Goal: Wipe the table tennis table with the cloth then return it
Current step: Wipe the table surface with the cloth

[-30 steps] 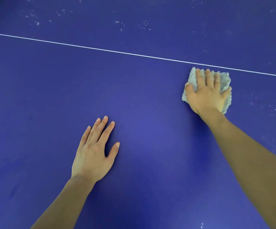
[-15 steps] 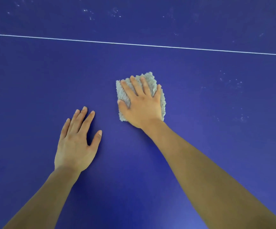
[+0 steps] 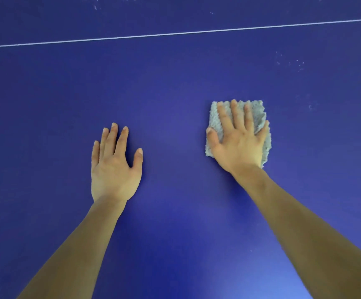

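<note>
Now: right hand [image 3: 240, 143] pressed flat on cloth [image 3: 259, 112]; left hand [image 3: 115, 169] flat on table [image 3: 175, 83].

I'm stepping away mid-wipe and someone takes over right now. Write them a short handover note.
Left hand: flat on the table, holding nothing.
Right hand: pressing flat on the grey cloth.
Done: surface around both hands looks clean.
Left: white specks right of the cloth and beyond the white line; then return the cloth.
</note>
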